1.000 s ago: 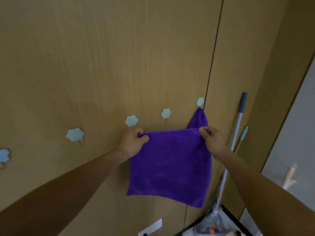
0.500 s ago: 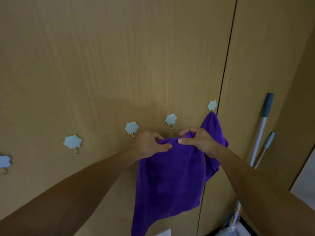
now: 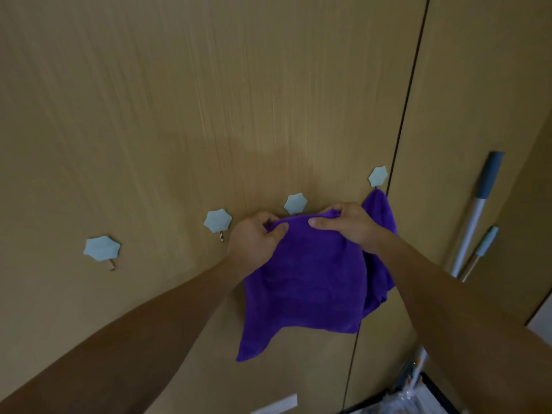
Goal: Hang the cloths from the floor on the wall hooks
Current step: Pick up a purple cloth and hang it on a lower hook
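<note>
purple cloth (image 3: pixel 304 279) pinched by left hand (image 3: pixel 254 239), right hand (image 3: pixel 346 225), below hook (image 3: pixel 295 203)

Body in view: two arms and two hands, nothing else of the person. Left hand (image 3: pixel 254 243) and right hand (image 3: pixel 346 227) are bare. Left forearm (image 3: pixel 149 324) and right forearm (image 3: pixel 448 294) are bare along their whole visible length, down to the frame's bottom edge. Both forearms look slim and smooth. Fingernails are too small to describe.
</note>
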### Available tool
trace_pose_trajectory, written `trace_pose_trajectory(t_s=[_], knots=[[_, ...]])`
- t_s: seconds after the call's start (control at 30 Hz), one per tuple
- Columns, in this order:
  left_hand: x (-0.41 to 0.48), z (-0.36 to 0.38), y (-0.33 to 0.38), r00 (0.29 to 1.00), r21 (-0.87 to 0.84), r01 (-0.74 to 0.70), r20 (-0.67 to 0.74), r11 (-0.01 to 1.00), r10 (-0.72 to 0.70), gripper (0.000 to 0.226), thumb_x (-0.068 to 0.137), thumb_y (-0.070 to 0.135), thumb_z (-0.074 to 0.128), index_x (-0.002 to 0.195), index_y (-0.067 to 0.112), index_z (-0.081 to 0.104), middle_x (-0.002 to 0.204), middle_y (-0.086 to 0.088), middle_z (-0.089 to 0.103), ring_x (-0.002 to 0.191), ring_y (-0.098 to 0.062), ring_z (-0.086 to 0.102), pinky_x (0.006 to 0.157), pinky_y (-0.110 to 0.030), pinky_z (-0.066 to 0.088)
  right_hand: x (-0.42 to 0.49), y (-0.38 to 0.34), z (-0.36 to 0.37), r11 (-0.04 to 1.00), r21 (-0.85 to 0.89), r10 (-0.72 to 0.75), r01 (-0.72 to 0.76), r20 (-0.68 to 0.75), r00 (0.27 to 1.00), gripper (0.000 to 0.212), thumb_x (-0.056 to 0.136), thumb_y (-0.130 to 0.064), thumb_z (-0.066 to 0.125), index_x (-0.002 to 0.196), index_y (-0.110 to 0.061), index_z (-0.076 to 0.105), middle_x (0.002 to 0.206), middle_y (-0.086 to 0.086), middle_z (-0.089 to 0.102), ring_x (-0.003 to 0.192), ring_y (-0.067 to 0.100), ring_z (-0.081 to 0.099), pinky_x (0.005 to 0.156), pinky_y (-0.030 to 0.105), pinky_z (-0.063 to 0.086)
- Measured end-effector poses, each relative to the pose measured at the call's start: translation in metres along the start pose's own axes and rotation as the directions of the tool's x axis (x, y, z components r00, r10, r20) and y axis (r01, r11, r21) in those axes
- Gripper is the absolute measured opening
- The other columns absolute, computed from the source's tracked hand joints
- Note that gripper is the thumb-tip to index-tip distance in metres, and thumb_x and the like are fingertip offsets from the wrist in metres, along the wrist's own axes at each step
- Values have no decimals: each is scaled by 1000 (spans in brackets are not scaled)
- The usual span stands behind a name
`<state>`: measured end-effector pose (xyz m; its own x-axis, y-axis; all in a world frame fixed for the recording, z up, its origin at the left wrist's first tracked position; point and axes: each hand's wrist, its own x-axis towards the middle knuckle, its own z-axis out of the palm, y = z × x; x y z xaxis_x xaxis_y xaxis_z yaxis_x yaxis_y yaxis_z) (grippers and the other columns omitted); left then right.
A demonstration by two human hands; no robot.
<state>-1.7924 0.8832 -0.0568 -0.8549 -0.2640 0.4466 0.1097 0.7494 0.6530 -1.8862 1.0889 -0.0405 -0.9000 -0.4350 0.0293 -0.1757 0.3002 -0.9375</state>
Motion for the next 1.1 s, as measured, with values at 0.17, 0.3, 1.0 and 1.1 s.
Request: trace_pose_trajectory(t_s=[0.17,0.3,1.0,1.1], knots=[[3,5,-2,992,-225,109,-33,968,-119,19,87,43,62,70,37,63,66,15,66,63,-1,62,55,-15,45,5,2,11,971,217,-78,103,-121,990,27,72,-27,84,89,-11,71,81,4,75,75,17,72,62,27,59],[6,14,2,990,265,54,-138,963,-17,24,93,45,48,76,28,50,53,10,51,49,-3,48,44,-22,28,16,9,32,988,94,-91,123,-296,951,23,75,-35,81,82,-16,70,82,4,74,80,23,70,74,38,59],[9,43,-6,957,654,11,212,756,-197,58,74,74,48,57,18,52,52,4,54,50,-12,53,46,-25,36,0,66,55,758,-643,-312,-112,-507,803,33,85,-36,63,115,-24,61,119,5,50,114,28,42,95,43,37],[-3,41,-13,980,758,-142,197,637,-16,56,74,74,49,75,18,54,67,5,60,58,-14,56,46,-26,30,-6,65,57,833,-536,-384,135,-385,839,30,97,-40,48,113,-19,64,113,3,61,109,25,52,92,42,43]])
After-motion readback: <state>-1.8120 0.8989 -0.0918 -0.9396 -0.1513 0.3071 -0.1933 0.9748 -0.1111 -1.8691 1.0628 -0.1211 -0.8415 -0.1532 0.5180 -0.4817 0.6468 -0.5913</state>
